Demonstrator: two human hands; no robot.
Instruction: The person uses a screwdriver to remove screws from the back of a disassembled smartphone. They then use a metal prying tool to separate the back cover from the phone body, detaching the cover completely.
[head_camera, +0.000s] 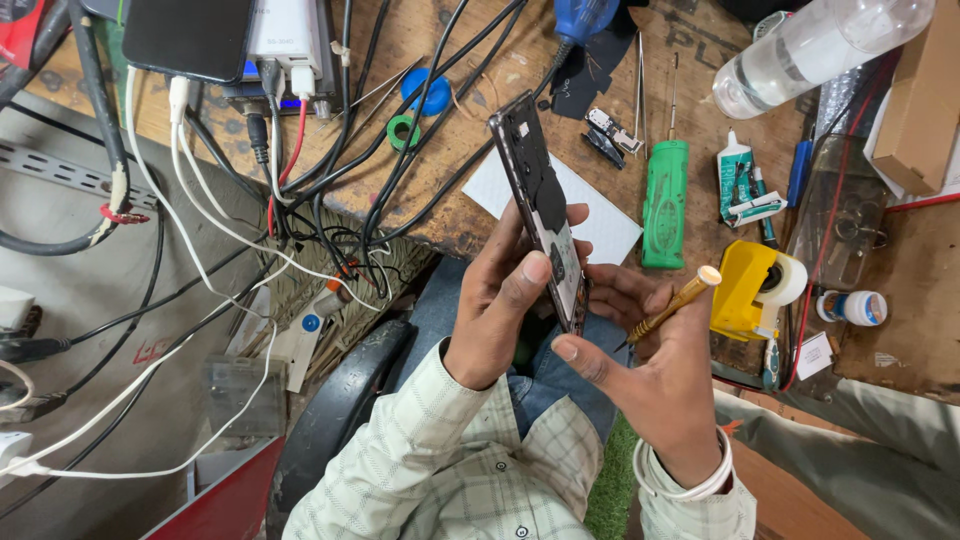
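My left hand (500, 300) grips an opened phone (545, 200) with its back cover off, held on edge over my lap. The thumb presses on the exposed inner side. My right hand (650, 370) holds a small yellow-handled tool (672, 302) between the fingers, its dark tip pointing at the phone's lower end. The right index finger reaches under the phone. Both sleeves are light checked fabric, and a white bangle sits on the right wrist.
A worn wooden bench (480, 60) carries tangled black and white cables (300, 190), a green screwdriver (665, 200), a yellow tape dispenser (752, 285), a glue tube (738, 180), a plastic bottle (810, 45), a white card (600, 225) and a dark phone (188, 35) at top left.
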